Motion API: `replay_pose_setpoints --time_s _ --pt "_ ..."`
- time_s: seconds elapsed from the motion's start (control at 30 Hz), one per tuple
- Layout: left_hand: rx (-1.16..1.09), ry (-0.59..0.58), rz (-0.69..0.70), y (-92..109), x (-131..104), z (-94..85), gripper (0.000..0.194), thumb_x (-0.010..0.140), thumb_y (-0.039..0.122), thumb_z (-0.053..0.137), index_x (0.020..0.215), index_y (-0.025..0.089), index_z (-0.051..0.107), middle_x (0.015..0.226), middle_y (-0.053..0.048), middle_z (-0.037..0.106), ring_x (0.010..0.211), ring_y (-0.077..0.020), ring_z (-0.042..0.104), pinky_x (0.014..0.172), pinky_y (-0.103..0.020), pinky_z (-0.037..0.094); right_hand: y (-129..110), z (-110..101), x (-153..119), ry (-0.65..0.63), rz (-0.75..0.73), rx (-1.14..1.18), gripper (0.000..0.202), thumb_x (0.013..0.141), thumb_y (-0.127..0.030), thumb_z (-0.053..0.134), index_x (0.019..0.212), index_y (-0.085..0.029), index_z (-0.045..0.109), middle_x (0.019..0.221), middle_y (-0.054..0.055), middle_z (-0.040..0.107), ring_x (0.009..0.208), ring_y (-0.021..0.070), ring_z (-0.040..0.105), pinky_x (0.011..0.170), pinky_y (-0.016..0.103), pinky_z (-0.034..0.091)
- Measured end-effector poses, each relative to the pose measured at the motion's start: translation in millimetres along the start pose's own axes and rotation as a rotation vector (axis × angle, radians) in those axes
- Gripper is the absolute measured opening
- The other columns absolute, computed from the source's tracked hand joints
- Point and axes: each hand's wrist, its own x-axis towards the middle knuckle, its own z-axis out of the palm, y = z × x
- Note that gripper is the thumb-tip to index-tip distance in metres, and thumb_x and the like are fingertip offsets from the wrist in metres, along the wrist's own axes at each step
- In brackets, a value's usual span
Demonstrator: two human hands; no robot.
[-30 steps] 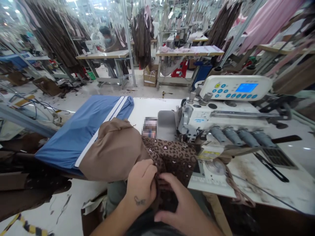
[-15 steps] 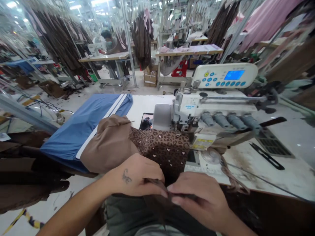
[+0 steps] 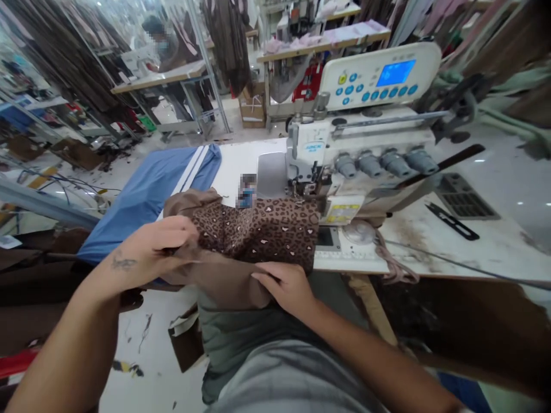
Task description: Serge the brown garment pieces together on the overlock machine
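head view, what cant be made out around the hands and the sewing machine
Head view, left hand: fingertips blurred.
Head view, plain brown fabric: underside hidden by its upper face.
Head view, display: characters blurred and too small.
Head view, item behind the leopard-print fabric: pixelated.

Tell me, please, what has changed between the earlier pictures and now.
The left hand has moved left and away from the body, and the right hand a little left. Formerly close together, they are now apart, with plain brown fabric spread between them. The view has tipped downward. The leopard-print brown fabric still lies by the white sewing machine; the blue cloth with white stripes stays left.
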Motion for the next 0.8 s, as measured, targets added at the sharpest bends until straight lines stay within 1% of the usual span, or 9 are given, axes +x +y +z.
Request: replay_pose_setpoints --time_s 0.1,0.17,0.3,0.37,0.43,0.53,0.6,0.7,0.8 --pt "0.002 0.064 -0.037 -3 -4 0.9 0.034 0.089 0.058 0.077 0.08 0.026 0.071 0.079 -0.006 0.068 0.073 -0.0219 0.064 0.065 -0.037 0.058 9 2 0 0.045 -0.088 -0.12 0.019 0.101 -0.041 0.072 0.109 -0.028 0.083 0.106 0.003 0.085 0.094 0.0219 0.081 0.09 0.031 0.061" --pt "-0.001 0.079 -0.049 -10 -13 -7.1 0.03 0.087 0.053 0.081 0.077 0.026 0.071 0.081 -0.005 0.07 0.073 -0.0219 0.065 0.066 -0.039 0.06 14 6 -2 0.029 -0.085 -0.173 0.016 0.099 -0.041 0.075 0.108 -0.03 0.084 0.103 0.001 0.086 0.092 0.0209 0.082 0.088 0.029 0.062" --pt "-0.058 -0.129 0.034 -37 -39 -33.7 0.026 0.092 0.028 0.077 0.067 0.025 0.069 0.086 -0.002 0.073 0.077 -0.0191 0.069 0.066 -0.035 0.06 16 14 -4 0.018 -0.127 -0.17 0.019 0.103 -0.042 0.071 0.109 -0.03 0.084 0.103 0.0 0.086 0.09 0.02 0.082 0.089 0.029 0.062" --pt "-0.087 -0.176 0.007 -48 -50 -39.0 0.017 0.091 0.02 0.077 0.075 0.025 0.072 0.092 0.0 0.074 0.083 -0.0186 0.071 0.071 -0.033 0.06 10 15 -4 0.026 -0.151 -0.121 0.022 0.106 -0.039 0.065 0.112 -0.028 0.084 0.106 0.002 0.085 0.092 0.0199 0.082 0.09 0.029 0.062" --pt "-0.121 -0.091 -0.111 -51 -54 -32.0 0.003 0.092 0.023 0.077 0.091 0.026 0.075 0.096 -0.001 0.074 0.087 -0.0197 0.071 0.075 -0.034 0.059 3 13 -6 0.027 -0.155 -0.073 0.024 0.108 -0.038 0.062 0.113 -0.027 0.083 0.106 0.002 0.085 0.093 0.0195 0.082 0.088 0.028 0.061" --pt "-0.182 0.121 -0.184 -40 -35 2.4 0.01 0.099 0.028 0.067 0.103 0.024 0.075 0.092 -0.003 0.072 0.083 -0.0188 0.067 0.07 -0.031 0.054 -6 0 -20 -0.02 -0.15 -0.038 0.026 0.108 -0.04 0.06 0.114 -0.027 0.082 0.099 0.002 0.085 0.085 0.0181 0.081 0.08 0.026 0.06" --pt "-0.167 0.176 -0.059 -26 -6 36.6 0.01 0.1 0.025 0.066 0.1 0.023 0.076 0.087 -0.001 0.072 0.077 -0.0163 0.065 0.069 -0.03 0.051 -7 -16 -34 -0.061 -0.096 -0.053 0.027 0.107 -0.043 0.06 0.107 -0.026 0.081 0.084 0.001 0.083 0.07 0.0157 0.076 0.068 0.023 0.057" --pt "-0.092 0.02 0.131 -8 47 91.7 0.009 0.099 0.023 0.07 0.099 0.023 0.079 0.09 -0.001 0.078 0.08 -0.0155 0.07 0.079 -0.03 0.054 0 -44 -50 -0.037 -0.006 -0.162 0.037 0.107 -0.044 0.061 0.081 -0.024 0.077 0.068 0.0 0.074 0.059 0.0146 0.067 0.06 0.023 0.05" --pt "-0.108 -0.062 0.135 -5 83 134.1 0.012 0.101 0.026 0.069 0.101 0.021 0.08 0.097 -0.005 0.081 0.09 -0.0174 0.073 0.087 -0.031 0.056 10 -68 -47 0.198 0.059 -0.287 0.038 0.107 -0.041 0.059 0.078 -0.023 0.075 0.112 0.01 0.079 0.079 0.0189 0.073 0.077 0.03 0.055"
